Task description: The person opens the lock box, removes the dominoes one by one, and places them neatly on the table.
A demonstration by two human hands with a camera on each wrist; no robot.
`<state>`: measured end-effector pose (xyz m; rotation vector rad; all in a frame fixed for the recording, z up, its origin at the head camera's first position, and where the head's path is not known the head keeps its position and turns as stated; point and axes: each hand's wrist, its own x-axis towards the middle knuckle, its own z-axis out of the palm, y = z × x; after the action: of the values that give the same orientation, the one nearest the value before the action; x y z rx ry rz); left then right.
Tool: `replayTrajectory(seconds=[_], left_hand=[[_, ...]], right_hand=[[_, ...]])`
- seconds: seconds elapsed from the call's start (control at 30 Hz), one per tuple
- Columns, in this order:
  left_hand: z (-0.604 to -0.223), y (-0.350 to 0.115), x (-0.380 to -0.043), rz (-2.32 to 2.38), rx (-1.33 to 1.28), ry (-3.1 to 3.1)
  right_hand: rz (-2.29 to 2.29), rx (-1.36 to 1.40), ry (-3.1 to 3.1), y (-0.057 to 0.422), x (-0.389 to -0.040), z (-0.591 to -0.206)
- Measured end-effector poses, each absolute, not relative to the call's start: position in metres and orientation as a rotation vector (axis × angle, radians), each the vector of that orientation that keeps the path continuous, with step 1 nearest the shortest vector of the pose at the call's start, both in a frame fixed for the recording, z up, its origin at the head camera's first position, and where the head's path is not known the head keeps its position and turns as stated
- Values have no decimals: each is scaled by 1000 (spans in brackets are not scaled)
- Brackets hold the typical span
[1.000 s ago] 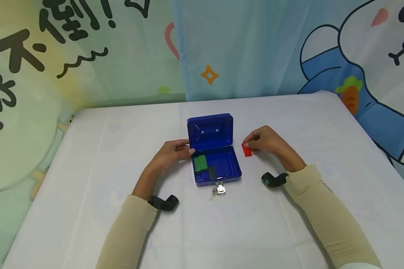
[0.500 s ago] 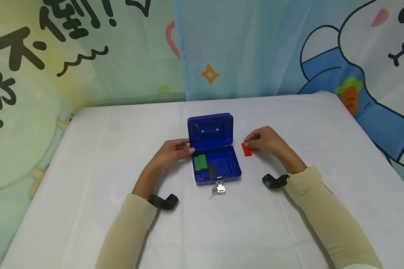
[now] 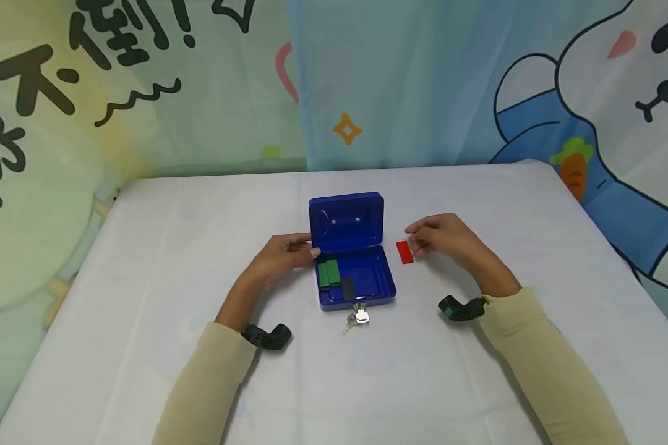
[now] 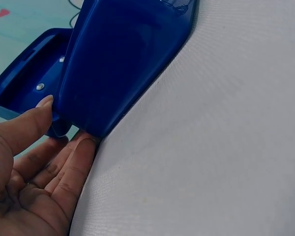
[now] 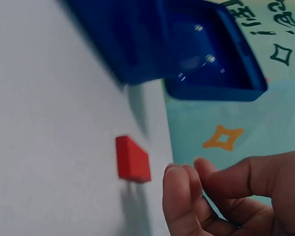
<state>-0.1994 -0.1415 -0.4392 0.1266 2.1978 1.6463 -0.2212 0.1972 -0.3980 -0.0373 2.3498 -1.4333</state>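
Observation:
A blue cash box (image 3: pixel 372 275) stands on the table with its lid (image 3: pixel 346 238) raised. Two green blocks (image 3: pixel 329 273) and a dark flat piece (image 3: pixel 347 289) lie in its left part. My left hand (image 3: pixel 278 258) holds the box at its back left corner, near the hinge; in the left wrist view the thumb touches the rim, with the fingers (image 4: pixel 73 182) behind the wall. To the right of the box a red block (image 3: pixel 404 252) lies on the white cloth. Beside it, my right hand (image 3: pixel 442 238) has loosely bent fingers and grips nothing; the right wrist view shows a gap to the block.
Keys (image 3: pixel 352 322) hang from the lock (image 3: pixel 360 313) at the front of the box. A white cloth (image 3: pixel 367 383) covers the table. Printed curtains (image 3: pixel 401 86) hang behind it. Each wrist wears a black camera band (image 3: pixel 267 337).
My right hand has let go of the red block and drawn slightly right, its fingers parted. The block stays on the cloth. My left hand keeps its place at the box.

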Motion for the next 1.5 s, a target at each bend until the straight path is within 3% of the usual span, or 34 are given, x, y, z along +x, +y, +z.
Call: replayTrajectory(seconds=[0.53, 1.03, 1.5], left_hand=[[-439, -141, -202, 1653, 130, 2187], [-438, -141, -200, 1659, 112, 2185], [-438, -141, -200, 1640, 114, 2212]], right_hand=[[-1617, -178, 2106, 181, -206, -374], [-1625, -351, 1901, 152, -195, -381], [-1508, -343, 1806, 122, -184, -391]])
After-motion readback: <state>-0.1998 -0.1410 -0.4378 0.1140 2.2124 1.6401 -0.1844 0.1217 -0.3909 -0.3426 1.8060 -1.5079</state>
